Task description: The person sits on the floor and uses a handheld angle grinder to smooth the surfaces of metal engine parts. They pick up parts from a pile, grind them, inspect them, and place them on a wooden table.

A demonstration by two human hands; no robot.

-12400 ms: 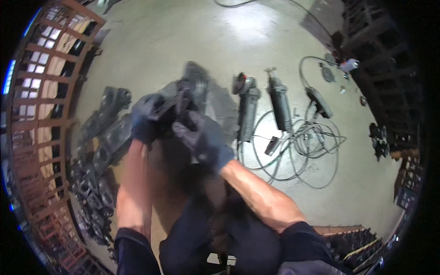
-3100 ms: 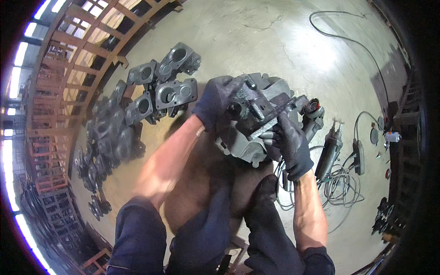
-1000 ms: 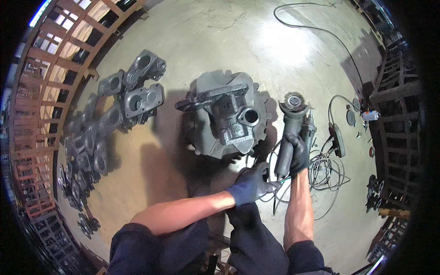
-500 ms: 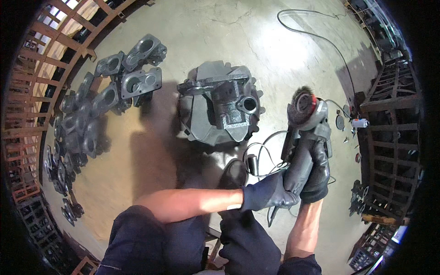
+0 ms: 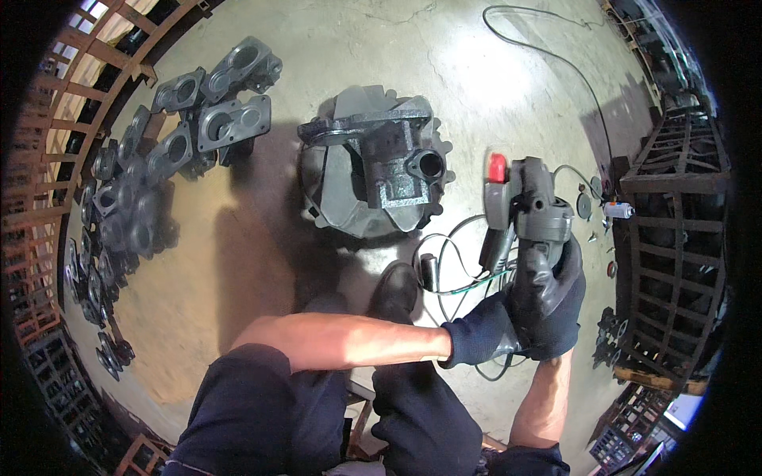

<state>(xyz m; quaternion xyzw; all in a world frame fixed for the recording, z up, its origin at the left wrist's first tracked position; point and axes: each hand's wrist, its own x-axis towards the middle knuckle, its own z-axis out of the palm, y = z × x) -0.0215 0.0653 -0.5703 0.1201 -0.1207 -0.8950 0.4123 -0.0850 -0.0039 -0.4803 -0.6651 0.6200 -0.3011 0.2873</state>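
Note:
An angle grinder with a dark body is raised over the floor at the right, its gear head pointing away from me. My right hand, in a dark glove, wraps round the body behind the head. Coming across from the left, my left hand is closed round the rear end, its fingers partly hidden by the tool. A red piece and a grey guard-like part show left of the head; the wire brush face is turned out of sight. A cord loops beside the tool.
A large dark casting with a tubular housing lies ahead of my boot. Several flanged metal parts are grouped at the left. Metal crates line the right, near a small can and loose discs.
The grinder has been turned over in my hands, so its bristled brush no longer faces up. Both hands have shifted slightly right, and the right grip has rolled over the body.

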